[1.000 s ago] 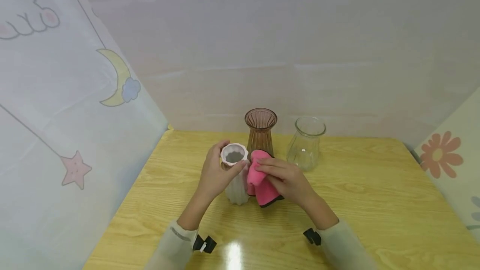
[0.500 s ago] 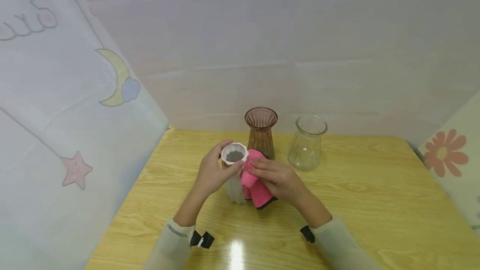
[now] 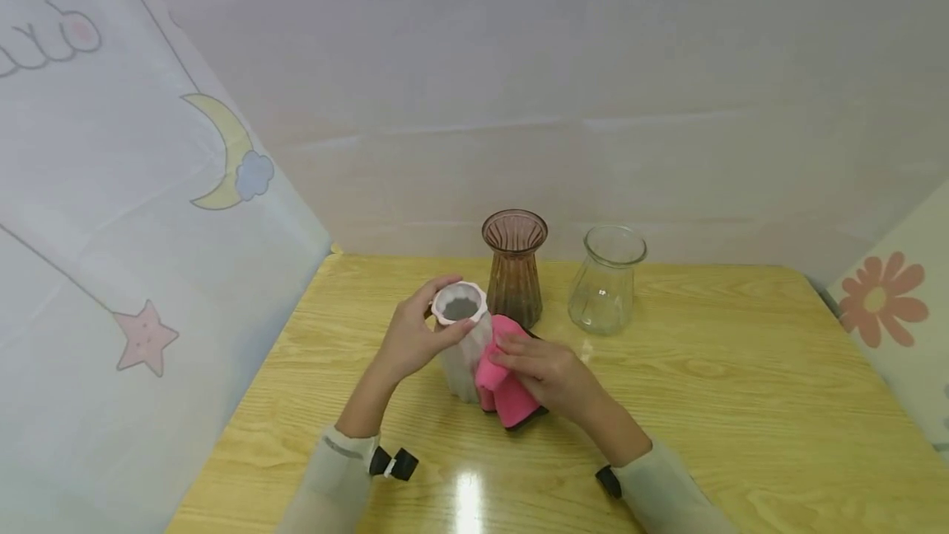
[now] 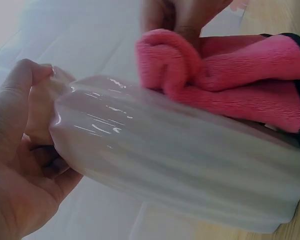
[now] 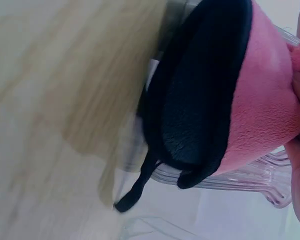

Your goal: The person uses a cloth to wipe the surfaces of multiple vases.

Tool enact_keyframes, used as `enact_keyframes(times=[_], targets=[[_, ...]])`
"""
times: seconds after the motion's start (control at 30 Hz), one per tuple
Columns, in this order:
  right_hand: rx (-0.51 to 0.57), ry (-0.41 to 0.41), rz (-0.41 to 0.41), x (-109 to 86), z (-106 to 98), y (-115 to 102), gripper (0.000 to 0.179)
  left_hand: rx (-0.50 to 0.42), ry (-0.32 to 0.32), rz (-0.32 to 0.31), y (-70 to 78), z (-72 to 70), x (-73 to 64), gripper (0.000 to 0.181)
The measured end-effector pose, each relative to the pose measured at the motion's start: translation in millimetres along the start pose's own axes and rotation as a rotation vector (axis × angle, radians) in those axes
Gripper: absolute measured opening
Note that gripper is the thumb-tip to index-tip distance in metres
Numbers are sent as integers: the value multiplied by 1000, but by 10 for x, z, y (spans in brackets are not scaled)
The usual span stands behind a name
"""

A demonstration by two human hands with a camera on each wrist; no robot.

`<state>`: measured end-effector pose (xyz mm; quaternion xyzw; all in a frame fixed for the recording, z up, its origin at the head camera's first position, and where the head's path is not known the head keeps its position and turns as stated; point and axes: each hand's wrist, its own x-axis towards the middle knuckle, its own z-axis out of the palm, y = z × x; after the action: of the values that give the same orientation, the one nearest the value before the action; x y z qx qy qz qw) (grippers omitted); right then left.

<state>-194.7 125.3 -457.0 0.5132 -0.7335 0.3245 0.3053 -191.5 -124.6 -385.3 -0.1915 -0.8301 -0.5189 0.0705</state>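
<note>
A glossy white fluted vase (image 3: 458, 361) stands on the table, with its scalloped rim toward the head camera. My left hand (image 3: 413, 332) grips it around the neck, thumb on the near side; the left wrist view shows the ribbed body (image 4: 180, 155) at full length. In my right hand (image 3: 556, 373) is a bunched pink cloth (image 3: 511, 394) with black edging, held against the right side of the vase. The right wrist view shows the dark underside of the cloth (image 5: 195, 90) and its hanging loop (image 5: 135, 192). Part of the right fingers is hidden in the folds.
Just behind the white vase stands a brownish-purple ribbed glass vase (image 3: 515, 270). To its right is a clear glass vase (image 3: 604, 291). The wooden table (image 3: 712, 386) reaches back to a pale fabric wall (image 3: 474, 89), with another printed sheet on the left.
My right hand and the cloth have slid left and somewhat lower along the vase. The left hand keeps its grip on the neck, and the rim has shifted slightly left.
</note>
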Motion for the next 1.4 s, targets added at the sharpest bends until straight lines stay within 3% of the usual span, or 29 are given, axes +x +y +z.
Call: enact_keyframes(times=[0.1, 0.3, 0.4, 0.47, 0.53, 0.67, 0.8, 1.07, 1.4], targets=[[30, -39, 21, -37, 15, -1, 18, -37, -43, 14, -37, -32, 20, 61], [55, -137, 87, -58, 25, -25, 33, -104, -121, 23, -96, -85, 57, 63], [42, -196, 119, -56, 8, -49, 31, -132, -127, 35, -117, -77, 64, 66], [24, -214, 125, -35, -21, -64, 29, -117, -95, 47, -116, -51, 39, 70], [22, -194, 114, 4, -73, -81, 31, -68, -35, 48, -102, -2, -5, 76], [17, -67, 58, 135, -209, -81, 38, 53, 100, 4, -21, 115, -98, 83], [-3, -5, 19, 277, -307, -55, 41, 121, 162, -48, 54, 179, -112, 83], [17, -30, 41, 371, -281, -40, 40, 173, 157, -89, 88, 143, -106, 78], [28, -4, 84, 277, -146, -71, 41, 207, 133, -35, 64, 84, -97, 72]])
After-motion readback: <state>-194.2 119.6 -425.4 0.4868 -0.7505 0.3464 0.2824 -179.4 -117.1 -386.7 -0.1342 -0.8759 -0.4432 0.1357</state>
